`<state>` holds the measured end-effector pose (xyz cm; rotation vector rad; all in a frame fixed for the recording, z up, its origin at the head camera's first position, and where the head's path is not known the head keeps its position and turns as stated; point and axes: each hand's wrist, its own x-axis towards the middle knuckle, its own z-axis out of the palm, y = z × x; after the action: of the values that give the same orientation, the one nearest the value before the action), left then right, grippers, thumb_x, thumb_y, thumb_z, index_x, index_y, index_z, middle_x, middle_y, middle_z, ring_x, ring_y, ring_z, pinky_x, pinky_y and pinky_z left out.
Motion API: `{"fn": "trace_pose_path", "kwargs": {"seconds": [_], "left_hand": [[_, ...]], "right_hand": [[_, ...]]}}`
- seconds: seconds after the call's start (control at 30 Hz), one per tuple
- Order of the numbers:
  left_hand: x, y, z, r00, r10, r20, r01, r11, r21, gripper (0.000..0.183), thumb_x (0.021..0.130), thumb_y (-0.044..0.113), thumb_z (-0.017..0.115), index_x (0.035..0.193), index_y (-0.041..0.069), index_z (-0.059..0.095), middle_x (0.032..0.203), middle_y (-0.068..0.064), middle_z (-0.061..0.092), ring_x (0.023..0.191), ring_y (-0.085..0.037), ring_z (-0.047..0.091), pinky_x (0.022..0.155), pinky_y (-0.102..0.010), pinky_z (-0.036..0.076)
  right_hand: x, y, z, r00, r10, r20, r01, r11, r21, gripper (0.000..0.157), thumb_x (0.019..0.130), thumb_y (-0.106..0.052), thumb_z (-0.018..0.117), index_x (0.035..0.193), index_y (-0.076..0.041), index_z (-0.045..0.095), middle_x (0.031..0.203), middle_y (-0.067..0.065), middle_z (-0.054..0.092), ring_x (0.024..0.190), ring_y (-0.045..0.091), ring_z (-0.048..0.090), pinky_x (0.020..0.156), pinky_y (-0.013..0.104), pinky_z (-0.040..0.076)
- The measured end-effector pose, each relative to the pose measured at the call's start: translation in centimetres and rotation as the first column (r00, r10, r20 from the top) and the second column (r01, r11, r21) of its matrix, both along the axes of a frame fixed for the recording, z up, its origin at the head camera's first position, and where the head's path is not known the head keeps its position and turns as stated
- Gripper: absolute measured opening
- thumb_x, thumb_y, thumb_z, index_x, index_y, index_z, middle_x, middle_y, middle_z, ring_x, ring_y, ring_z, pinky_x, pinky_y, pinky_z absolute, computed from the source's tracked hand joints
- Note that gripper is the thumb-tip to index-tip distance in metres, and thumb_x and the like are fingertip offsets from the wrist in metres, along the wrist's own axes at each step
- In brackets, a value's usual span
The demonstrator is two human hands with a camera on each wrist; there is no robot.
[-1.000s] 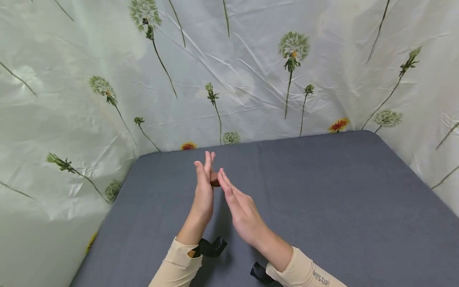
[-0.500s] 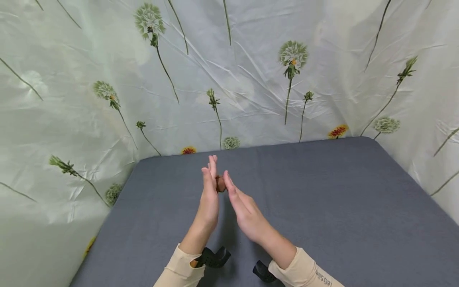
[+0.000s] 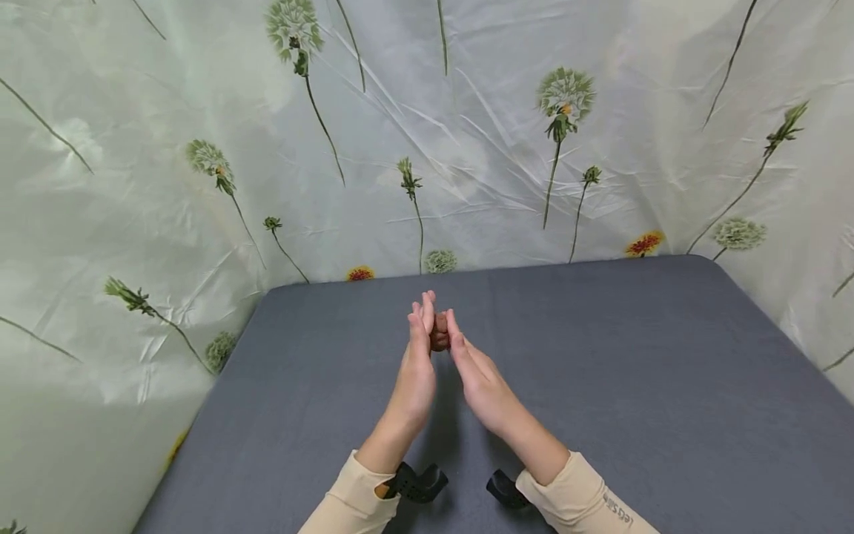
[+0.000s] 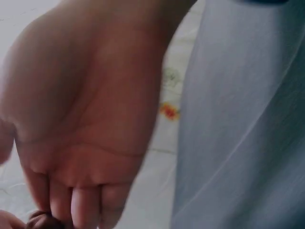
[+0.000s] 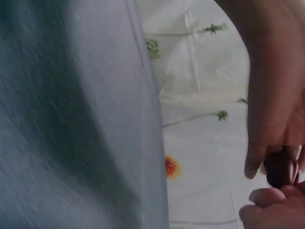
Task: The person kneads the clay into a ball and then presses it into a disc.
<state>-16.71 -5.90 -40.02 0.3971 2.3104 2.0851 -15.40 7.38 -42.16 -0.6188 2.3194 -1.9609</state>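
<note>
A small brown lump (image 3: 439,332) with a crease across it sits between the fingers of both hands, above the grey surface. Its exact kind I cannot tell. My left hand (image 3: 415,378) presses it from the left with straight fingers, and my right hand (image 3: 487,386) presses from the right, also with straight fingers. The wrists stand apart, so the two hands form a steep roof shape. In the left wrist view the lump (image 4: 42,221) shows only partly at the bottom edge. The right wrist view has the dark lump (image 5: 280,168) between fingertips of both hands.
A grey cloth-covered table (image 3: 634,386) spreads under the hands. Behind it and at the sides hangs a pale curtain (image 3: 480,148) printed with dandelions. Black wrist straps (image 3: 419,483) show at the cream sleeves (image 3: 356,493).
Both hands have shifted right in the head view with the lump between them. The left hand has slid against the right, and more of the lump shows now than a second ago.
</note>
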Motion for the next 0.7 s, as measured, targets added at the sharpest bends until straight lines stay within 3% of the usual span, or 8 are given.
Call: {"fn": "trace_pose_path", "kwargs": {"seconds": [0.07, 0.13, 0.17, 0.3, 0.4, 0.53, 0.6, 0.7], "left_hand": [[-0.2, -0.6, 0.5, 0.999, 0.039, -0.011, -0.039, 0.999, 0.0, 0.075, 0.11, 0.071, 0.003, 0.173, 0.03, 0.008, 0.18, 0.018, 0.009, 0.168, -0.014, -0.01, 0.134, -0.061, 0.001], [-0.6, -1.3, 0.9, 0.997, 0.076, -0.011, -0.076, 0.997, 0.032, 0.078, 0.108, 0.074, 0.003, 0.173, 0.031, 0.007, 0.179, 0.019, 0.011, 0.164, -0.023, 0.019, 0.132, -0.059, 0.012], [-0.8, -1.6, 1.0, 0.996, 0.087, -0.005, -0.086, 0.995, 0.05, 0.079, 0.107, 0.075, 0.003, 0.173, 0.031, 0.006, 0.179, 0.019, 0.012, 0.161, -0.025, 0.026, 0.131, -0.058, 0.015], [-1.0, -1.6, 0.5, 0.999, 0.049, -0.004, -0.049, 0.997, 0.053, 0.081, 0.107, 0.075, 0.002, 0.174, 0.028, 0.001, 0.18, 0.012, 0.017, 0.151, -0.032, 0.044, 0.131, -0.057, 0.021], [-0.6, -0.5, -0.1, 0.999, -0.027, -0.045, 0.027, 1.0, 0.001, 0.078, 0.111, 0.067, 0.003, 0.173, 0.021, -0.003, 0.181, 0.004, 0.018, 0.167, -0.027, 0.022, 0.135, -0.057, 0.014], [0.5, 1.0, -0.6, 0.99, -0.113, -0.084, 0.107, 0.991, -0.076, 0.071, 0.115, 0.058, 0.003, 0.173, 0.017, -0.004, 0.182, 0.0, 0.011, 0.17, -0.024, 0.005, 0.135, -0.058, 0.008], [0.8, 1.3, -0.6, 0.989, -0.119, -0.089, 0.11, 0.989, -0.103, 0.069, 0.115, 0.056, 0.003, 0.173, 0.018, -0.002, 0.182, 0.002, 0.008, 0.17, -0.024, 0.001, 0.135, -0.061, 0.005], [0.8, 0.8, -0.2, 0.994, -0.068, -0.091, 0.06, 0.994, -0.087, 0.071, 0.114, 0.06, 0.002, 0.173, 0.021, -0.001, 0.182, 0.006, 0.004, 0.169, -0.022, -0.003, 0.134, -0.062, 0.001]], "right_hand": [[0.4, -0.5, -0.1, 0.999, 0.042, -0.011, -0.042, 0.999, 0.028, 0.059, 0.121, -0.037, 0.017, 0.172, -0.008, 0.011, 0.18, 0.009, 0.015, 0.165, 0.03, 0.022, 0.133, 0.055, 0.018], [1.0, -1.1, -0.1, 0.996, 0.077, -0.054, -0.074, 0.995, 0.062, 0.058, 0.121, -0.037, 0.02, 0.172, -0.009, 0.013, 0.179, 0.007, 0.015, 0.164, 0.028, 0.025, 0.133, 0.048, 0.022], [1.4, -1.4, 0.0, 0.993, 0.088, -0.083, -0.082, 0.994, 0.07, 0.057, 0.121, -0.035, 0.021, 0.172, -0.01, 0.014, 0.179, 0.006, 0.015, 0.164, 0.027, 0.025, 0.133, 0.042, 0.023], [2.1, -1.4, 0.5, 0.978, 0.04, -0.204, -0.028, 0.998, 0.063, 0.054, 0.121, -0.028, 0.025, 0.171, -0.01, 0.021, 0.18, 0.003, 0.014, 0.166, 0.026, 0.018, 0.13, 0.021, 0.016], [1.7, -0.5, 0.9, 0.974, -0.048, -0.221, 0.056, 0.998, 0.028, 0.053, 0.121, -0.026, 0.023, 0.171, -0.008, 0.024, 0.18, 0.003, 0.015, 0.168, 0.027, 0.015, 0.131, 0.023, 0.013], [0.4, 1.3, 1.1, 0.985, -0.12, -0.127, 0.115, 0.992, -0.045, 0.058, 0.121, -0.035, 0.014, 0.171, -0.007, 0.021, 0.181, 0.004, 0.016, 0.169, 0.028, 0.013, 0.135, 0.05, 0.015], [-0.1, 1.6, 1.0, 0.988, -0.128, -0.09, 0.121, 0.99, -0.073, 0.061, 0.12, -0.04, 0.012, 0.171, -0.007, 0.021, 0.18, 0.006, 0.018, 0.168, 0.03, 0.014, 0.132, 0.06, 0.019], [-0.2, 1.1, 1.0, 0.991, -0.099, -0.09, 0.094, 0.994, -0.059, 0.06, 0.12, -0.039, 0.014, 0.17, -0.007, 0.024, 0.179, 0.008, 0.023, 0.167, 0.03, 0.02, 0.13, 0.061, 0.024]]}}
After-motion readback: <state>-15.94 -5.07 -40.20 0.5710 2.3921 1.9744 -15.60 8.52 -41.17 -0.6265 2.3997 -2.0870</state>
